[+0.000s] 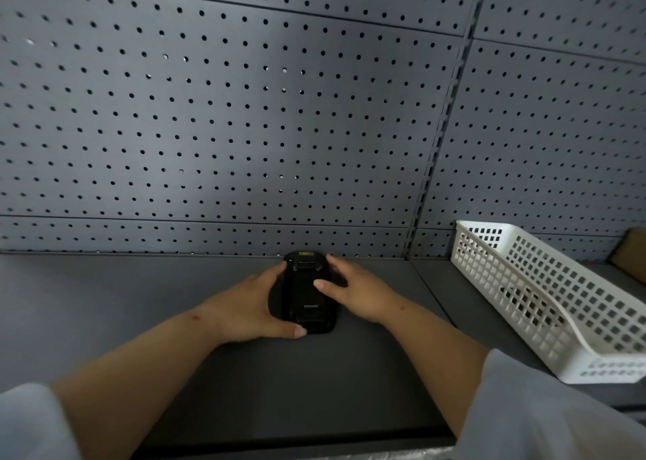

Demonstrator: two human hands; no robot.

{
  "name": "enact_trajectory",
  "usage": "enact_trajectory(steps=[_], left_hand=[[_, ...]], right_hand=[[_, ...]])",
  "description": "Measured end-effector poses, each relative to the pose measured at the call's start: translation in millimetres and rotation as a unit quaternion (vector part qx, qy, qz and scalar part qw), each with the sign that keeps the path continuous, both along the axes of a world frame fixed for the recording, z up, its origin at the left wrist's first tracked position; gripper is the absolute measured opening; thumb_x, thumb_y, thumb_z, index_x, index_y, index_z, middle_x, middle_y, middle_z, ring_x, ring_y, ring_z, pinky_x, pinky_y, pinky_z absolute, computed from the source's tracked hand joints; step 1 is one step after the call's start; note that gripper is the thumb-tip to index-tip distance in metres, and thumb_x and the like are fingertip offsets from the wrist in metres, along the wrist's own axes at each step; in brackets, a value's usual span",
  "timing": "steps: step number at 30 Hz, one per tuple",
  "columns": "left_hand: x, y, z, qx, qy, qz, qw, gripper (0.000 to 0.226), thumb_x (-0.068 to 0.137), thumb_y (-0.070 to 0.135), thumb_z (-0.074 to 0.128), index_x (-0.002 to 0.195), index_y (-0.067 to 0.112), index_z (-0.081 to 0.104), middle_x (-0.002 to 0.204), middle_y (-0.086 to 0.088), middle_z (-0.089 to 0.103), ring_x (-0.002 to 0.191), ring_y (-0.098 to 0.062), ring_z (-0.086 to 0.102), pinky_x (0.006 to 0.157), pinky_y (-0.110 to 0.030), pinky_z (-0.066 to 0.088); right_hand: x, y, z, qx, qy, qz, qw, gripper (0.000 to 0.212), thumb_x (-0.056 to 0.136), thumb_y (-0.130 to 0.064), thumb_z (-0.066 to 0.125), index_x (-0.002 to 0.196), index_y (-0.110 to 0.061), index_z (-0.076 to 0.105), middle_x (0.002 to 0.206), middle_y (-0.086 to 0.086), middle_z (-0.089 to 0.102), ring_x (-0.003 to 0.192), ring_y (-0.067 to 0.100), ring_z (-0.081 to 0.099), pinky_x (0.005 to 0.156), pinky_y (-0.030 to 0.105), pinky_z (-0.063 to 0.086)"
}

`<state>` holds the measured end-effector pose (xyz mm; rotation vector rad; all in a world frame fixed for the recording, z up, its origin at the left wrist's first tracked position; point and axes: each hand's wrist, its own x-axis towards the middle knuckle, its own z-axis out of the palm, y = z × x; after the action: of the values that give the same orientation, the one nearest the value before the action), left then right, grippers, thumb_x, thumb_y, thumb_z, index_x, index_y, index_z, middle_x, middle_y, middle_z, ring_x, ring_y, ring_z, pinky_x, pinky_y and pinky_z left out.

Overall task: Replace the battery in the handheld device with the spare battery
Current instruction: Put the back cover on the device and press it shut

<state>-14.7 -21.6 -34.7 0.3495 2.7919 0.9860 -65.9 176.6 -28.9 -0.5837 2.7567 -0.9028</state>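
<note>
A black handheld device (303, 298) lies back side up on the dark shelf (105, 302), close to the pegboard wall, with a small logo on its rear cover. My left hand (250, 307) cups its left side, thumb curled round the near end. My right hand (353, 290) rests on its right side, with the thumb pressing on the back cover and the fingers along the far edge. No spare battery shows anywhere in view.
A white perforated plastic basket (545, 284) stands on the shelf to the right; I cannot tell what it holds. A brown cardboard corner (631, 253) shows behind it. A grey pegboard wall (244, 110) rises right behind the device. The shelf's front edge (279, 438) runs below my forearms.
</note>
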Motion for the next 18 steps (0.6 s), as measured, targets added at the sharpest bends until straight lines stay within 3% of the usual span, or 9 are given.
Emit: enact_trajectory(steps=[3,6,11,18], left_hand=[[-10,1,10,-0.065,-0.041,-0.019,0.997,0.128,0.046,0.065,0.072,0.144,0.032,-0.006,0.156,0.005,0.002,0.141,-0.015,0.009,0.115,-0.033,0.016],[-17,4,19,-0.130,-0.058,-0.030,0.989,0.125,0.053,0.061,0.075,0.143,0.031,-0.007,0.155,0.004,-0.009,0.142,-0.017,0.001,0.115,-0.032,0.011],[-21,6,27,-0.199,-0.035,-0.051,0.978,0.118,0.052,0.064,0.073,0.142,0.037,0.001,0.154,0.006,0.004,0.140,-0.017,0.014,0.114,-0.032,0.019],[-22,7,32,-0.246,0.006,-0.051,0.968,0.119,0.045,0.070,0.071,0.141,0.033,0.012,0.146,0.007,0.026,0.131,-0.014,0.031,0.110,-0.033,0.030]], right_hand=[[-2,4,3,0.014,-0.049,0.018,0.999,0.076,0.086,-0.055,0.049,0.148,-0.028,0.014,0.157,0.002,0.019,0.143,0.020,0.022,0.115,0.034,0.021],[-2,6,3,0.029,-0.063,0.025,0.997,0.078,0.084,-0.059,0.047,0.147,-0.030,0.013,0.157,0.003,0.017,0.143,0.021,0.020,0.116,0.036,0.020],[-2,7,5,0.050,-0.054,0.030,0.997,0.078,0.084,-0.059,0.047,0.147,-0.030,0.013,0.157,0.004,0.018,0.143,0.022,0.020,0.114,0.035,0.020],[-3,7,7,0.062,-0.052,0.034,0.996,0.080,0.083,-0.060,0.049,0.147,-0.029,0.014,0.157,0.004,0.018,0.143,0.021,0.020,0.115,0.035,0.020]])
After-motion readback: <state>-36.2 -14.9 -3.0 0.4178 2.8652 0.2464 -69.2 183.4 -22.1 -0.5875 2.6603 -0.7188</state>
